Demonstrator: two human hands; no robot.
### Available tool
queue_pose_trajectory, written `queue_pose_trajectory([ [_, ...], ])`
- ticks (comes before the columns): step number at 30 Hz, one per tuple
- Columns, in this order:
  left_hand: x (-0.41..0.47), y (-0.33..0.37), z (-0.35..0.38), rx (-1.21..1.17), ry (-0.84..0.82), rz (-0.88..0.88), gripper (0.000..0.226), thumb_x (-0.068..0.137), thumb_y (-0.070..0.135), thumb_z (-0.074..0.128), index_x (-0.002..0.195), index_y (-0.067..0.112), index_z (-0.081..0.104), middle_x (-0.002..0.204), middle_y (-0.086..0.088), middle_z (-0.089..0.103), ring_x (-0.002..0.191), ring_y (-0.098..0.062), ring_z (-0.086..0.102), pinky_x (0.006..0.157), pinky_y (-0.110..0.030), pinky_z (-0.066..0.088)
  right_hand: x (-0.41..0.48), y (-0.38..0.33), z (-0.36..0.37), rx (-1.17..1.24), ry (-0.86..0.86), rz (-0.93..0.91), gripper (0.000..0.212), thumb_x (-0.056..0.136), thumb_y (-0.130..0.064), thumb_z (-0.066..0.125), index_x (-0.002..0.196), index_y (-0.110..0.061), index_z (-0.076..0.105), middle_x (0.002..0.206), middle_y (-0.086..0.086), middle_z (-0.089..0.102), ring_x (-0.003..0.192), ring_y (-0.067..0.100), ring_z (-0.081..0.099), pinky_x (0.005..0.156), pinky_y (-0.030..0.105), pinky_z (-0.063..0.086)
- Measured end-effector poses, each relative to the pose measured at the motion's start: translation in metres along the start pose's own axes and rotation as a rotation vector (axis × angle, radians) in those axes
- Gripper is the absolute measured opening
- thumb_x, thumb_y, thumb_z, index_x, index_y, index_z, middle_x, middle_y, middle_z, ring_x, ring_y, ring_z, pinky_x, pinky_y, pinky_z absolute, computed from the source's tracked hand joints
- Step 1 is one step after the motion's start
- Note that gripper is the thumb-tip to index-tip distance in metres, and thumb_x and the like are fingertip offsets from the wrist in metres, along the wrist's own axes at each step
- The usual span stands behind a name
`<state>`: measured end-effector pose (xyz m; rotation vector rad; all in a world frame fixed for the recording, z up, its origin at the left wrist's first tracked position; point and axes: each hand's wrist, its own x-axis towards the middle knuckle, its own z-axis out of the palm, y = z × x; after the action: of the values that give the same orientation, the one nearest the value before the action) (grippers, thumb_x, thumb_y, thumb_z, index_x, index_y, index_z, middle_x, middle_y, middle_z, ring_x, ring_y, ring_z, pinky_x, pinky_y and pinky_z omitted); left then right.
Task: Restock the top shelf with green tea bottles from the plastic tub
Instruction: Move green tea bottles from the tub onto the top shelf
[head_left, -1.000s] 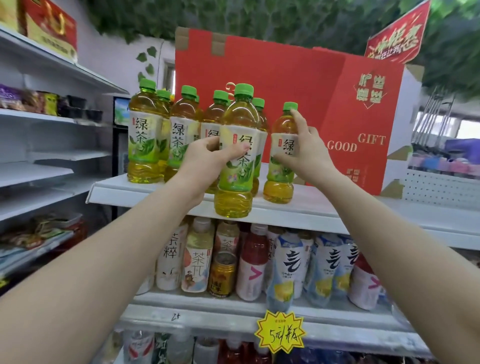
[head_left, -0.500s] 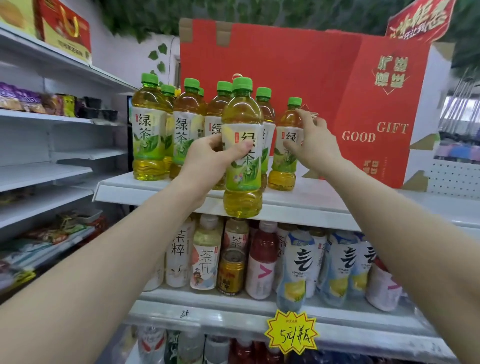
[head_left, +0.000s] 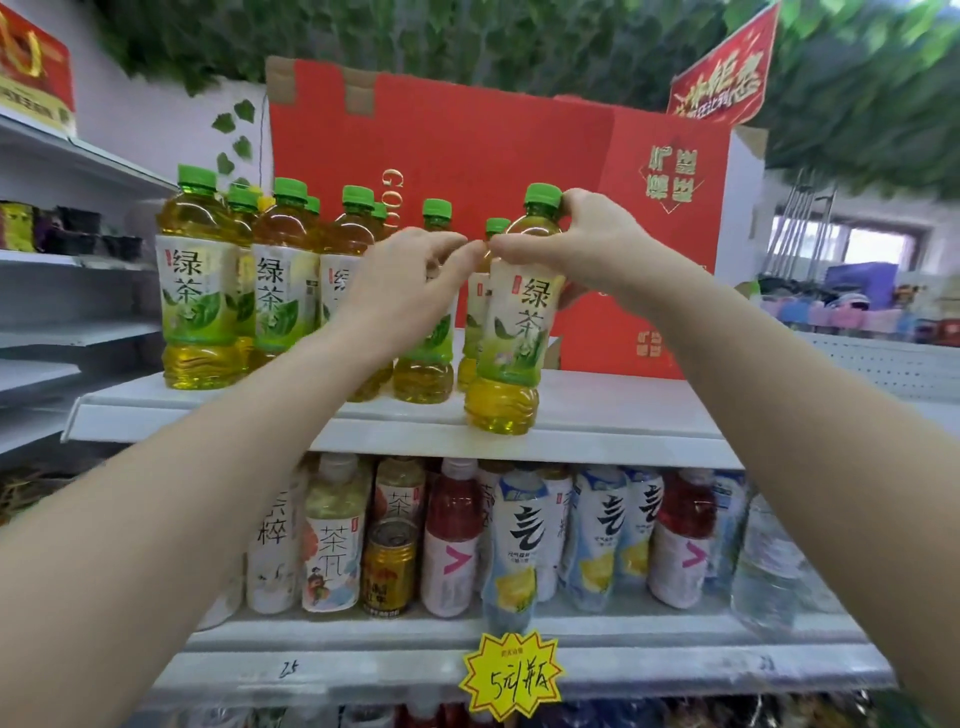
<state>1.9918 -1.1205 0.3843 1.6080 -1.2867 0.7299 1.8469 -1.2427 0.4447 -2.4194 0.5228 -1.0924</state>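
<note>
Green-capped and filled with yellow-gold tea, one green tea bottle (head_left: 519, 322) stands out in front of the red gift box (head_left: 467, 156), forward of the box's middle and at the front edge of the white top shelf (head_left: 597, 415) on which the box sits. Your right hand (head_left: 587, 244) holds this bottle from above, with thumb and fingers curled round its neck and shoulder just under the cap. Its base is at the shelf's front lip, and you cannot tell whether it rests there or hangs just above it. Your left hand (head_left: 400, 291) is in front of the box's left half, back of the hand toward you, fingers loosely bent and reaching toward the held bottle. One fingertip meets your right thumb beside the bottle's shoulder, so the hands are together. Whether the left palm touches the bottle behind it is hidden. More green tea bottles (head_left: 200, 291) stand in rows at the box's left front, with white and green labels printed in Chinese characters. Below the box, the next shelf down carries mixed drinks (head_left: 524, 530), among them a gold can (head_left: 389, 566). Lower still, a yellow starburst price tag (head_left: 511, 675) hangs on a shelf edge. Above the box hang green leaves (head_left: 467, 36), blurred.
</note>
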Motion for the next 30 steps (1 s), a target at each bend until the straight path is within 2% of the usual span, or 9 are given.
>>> queue_pose_trajectory([
  [4,0.017,-0.020,-0.013,0.380,-0.009,0.093,0.052,0.095,0.043,0.057,0.143,0.023,0.049,0.138,-0.004,0.051,0.126,-0.025,0.046,0.096,-0.040,0.043,0.005,0.010,0.000,-0.140,0.066,-0.032,0.076,0.073,-0.055,0.079,0.127,-0.022,0.038,0.105,0.001,0.064,0.086,0.017,0.069,0.065,0.037,0.063],
  [7,0.014,-0.027,-0.011,0.494,-0.057,0.138,0.056,0.092,0.038,0.064,0.144,0.024,0.047,0.140,-0.006,0.049,0.129,-0.027,0.043,0.094,-0.044,0.047,0.011,0.017,0.013,-0.176,0.093,-0.125,0.079,0.078,-0.051,0.076,0.139,-0.030,0.031,0.113,0.001,0.061,0.092,0.021,0.066,0.077,0.041,0.061],
  [10,0.012,-0.029,-0.008,0.569,-0.042,0.161,0.059,0.089,0.036,0.069,0.143,0.024,0.049,0.139,-0.009,0.050,0.130,-0.029,0.042,0.097,-0.044,0.046,0.017,0.020,0.027,-0.154,0.110,-0.163,0.072,0.080,-0.050,0.074,0.137,-0.032,0.035,0.113,0.001,0.063,0.096,0.022,0.065,0.086,0.045,0.057],
  [14,0.011,-0.034,-0.003,0.690,-0.054,0.146,0.071,0.086,0.045,0.070,0.148,0.027,0.040,0.143,-0.011,0.047,0.133,-0.032,0.039,0.106,-0.045,0.038,0.026,0.022,0.043,-0.176,0.172,-0.245,0.071,0.083,-0.051,0.071,0.140,-0.028,0.037,0.101,-0.009,0.057,0.091,0.016,0.055,0.082,0.035,0.047],
  [16,0.010,-0.036,0.000,0.741,-0.064,0.152,0.079,0.084,0.052,0.069,0.151,0.028,0.034,0.145,-0.014,0.045,0.135,-0.034,0.037,0.111,-0.046,0.031,0.031,0.025,0.049,-0.212,0.199,-0.247,0.071,0.084,-0.051,0.070,0.142,-0.027,0.036,0.099,-0.010,0.054,0.090,0.016,0.050,0.078,0.031,0.041],
  [20,0.012,-0.039,0.006,0.808,-0.093,0.151,0.090,0.082,0.061,0.066,0.154,0.028,0.023,0.147,-0.015,0.045,0.140,-0.033,0.033,0.119,-0.048,0.018,0.038,0.032,0.051,-0.234,0.212,-0.217,0.070,0.086,-0.049,0.070,0.142,-0.024,0.036,0.105,-0.003,0.065,0.094,0.022,0.064,0.084,0.040,0.053],
  [24,0.013,-0.041,0.009,0.793,-0.074,0.165,0.092,0.081,0.057,0.070,0.154,0.027,0.024,0.146,-0.016,0.045,0.140,-0.033,0.034,0.120,-0.049,0.017,0.045,0.036,0.054,-0.235,0.214,-0.235,0.069,0.086,-0.047,0.070,0.141,-0.022,0.036,0.107,0.000,0.067,0.094,0.024,0.065,0.085,0.043,0.053],
  [28,0.010,-0.044,0.010,0.798,-0.064,0.172,0.091,0.081,0.055,0.070,0.154,0.026,0.024,0.146,-0.016,0.046,0.140,-0.033,0.034,0.120,-0.049,0.018,0.052,0.037,0.062,-0.262,0.236,-0.252,0.067,0.088,-0.045,0.069,0.140,-0.020,0.035,0.104,-0.001,0.067,0.093,0.024,0.063,0.076,0.034,0.047],
  [30,0.010,-0.045,0.011,0.795,-0.061,0.174,0.092,0.081,0.054,0.071,0.154,0.025,0.024,0.146,-0.016,0.046,0.140,-0.033,0.034,0.120,-0.049,0.018,0.054,0.039,0.066,-0.276,0.250,-0.245,0.068,0.089,-0.046,0.068,0.141,-0.019,0.033,0.108,0.001,0.067,0.097,0.025,0.063,0.082,0.037,0.049],
])
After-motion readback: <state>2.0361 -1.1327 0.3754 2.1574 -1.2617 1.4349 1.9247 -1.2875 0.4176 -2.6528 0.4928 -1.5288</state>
